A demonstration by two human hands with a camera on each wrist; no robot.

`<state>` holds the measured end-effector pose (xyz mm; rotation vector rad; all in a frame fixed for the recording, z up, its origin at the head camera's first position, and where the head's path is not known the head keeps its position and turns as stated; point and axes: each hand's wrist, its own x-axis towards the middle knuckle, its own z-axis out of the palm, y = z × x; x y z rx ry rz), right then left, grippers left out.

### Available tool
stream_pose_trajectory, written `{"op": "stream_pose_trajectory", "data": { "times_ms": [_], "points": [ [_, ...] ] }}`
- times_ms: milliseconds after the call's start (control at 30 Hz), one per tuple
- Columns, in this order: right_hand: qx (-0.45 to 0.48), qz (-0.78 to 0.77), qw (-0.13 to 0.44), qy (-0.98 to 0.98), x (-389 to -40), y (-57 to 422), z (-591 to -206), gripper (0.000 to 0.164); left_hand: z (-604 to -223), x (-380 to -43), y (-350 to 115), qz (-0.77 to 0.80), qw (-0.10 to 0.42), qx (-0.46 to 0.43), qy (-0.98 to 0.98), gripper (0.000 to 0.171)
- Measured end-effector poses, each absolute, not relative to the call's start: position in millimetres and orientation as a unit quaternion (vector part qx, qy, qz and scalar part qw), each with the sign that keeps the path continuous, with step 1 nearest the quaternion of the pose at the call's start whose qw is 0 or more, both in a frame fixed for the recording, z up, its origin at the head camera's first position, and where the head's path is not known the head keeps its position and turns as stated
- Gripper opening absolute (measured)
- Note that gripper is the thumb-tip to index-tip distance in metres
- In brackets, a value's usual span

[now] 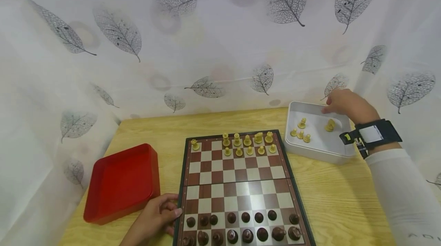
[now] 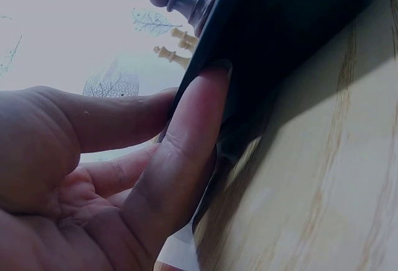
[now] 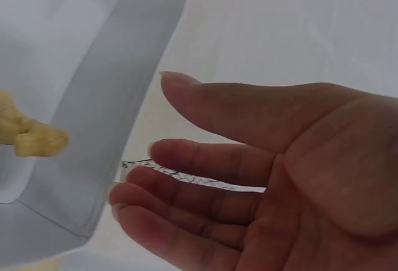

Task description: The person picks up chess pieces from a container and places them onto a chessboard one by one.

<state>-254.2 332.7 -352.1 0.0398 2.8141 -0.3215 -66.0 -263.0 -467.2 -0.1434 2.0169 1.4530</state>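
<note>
My left hand (image 1: pixel 156 215) grips the left edge of a chessboard (image 1: pixel 224 201), its thumb at the rim. In the left wrist view, a finger reaches beneath the board's dark underside (image 2: pixel 273 47). At the far right, my right hand (image 1: pixel 349 104) hovers by the back rim of a white box (image 1: pixel 318 154). The right wrist view shows its fingers (image 3: pixel 186 190) loosely extended, holding nothing. Several cream chess pieces lie in the box, including a knight (image 1: pixel 329 125) and a pawn (image 1: pixel 307 138). Cream pieces (image 1: pixel 247 140) stand on the board's far rows, dark pieces (image 1: pixel 247 235) on its near rows.
A red tray (image 1: pixel 120 181) sits left of the board on the wooden table (image 1: pixel 165 131). Behind the table hangs a white leaf-patterned cloth (image 1: pixel 220 47). The white box stands close to the board's far right corner.
</note>
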Motion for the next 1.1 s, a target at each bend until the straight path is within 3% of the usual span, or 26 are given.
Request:
{"op": "stream_pose_trajectory", "data": {
  "times_ms": [400,867,1100],
  "points": [
    [0.041,-0.128,0.25,0.959,-258.4,341.5,-373.7,0.036,-467.3,-65.4,-262.9,0.55,0.321,-0.059,0.769,0.069],
    [0.04,-0.122,0.254,0.959,-264.9,342.7,-384.5,0.01,-465.2,-70.3,-261.7,0.549,0.327,-0.072,0.765,0.069],
    [0.023,-0.113,0.241,0.964,-260.7,341.1,-380.4,0.009,-467.0,-67.9,-262.1,0.548,0.325,-0.07,0.768,0.067]
  ]
}}
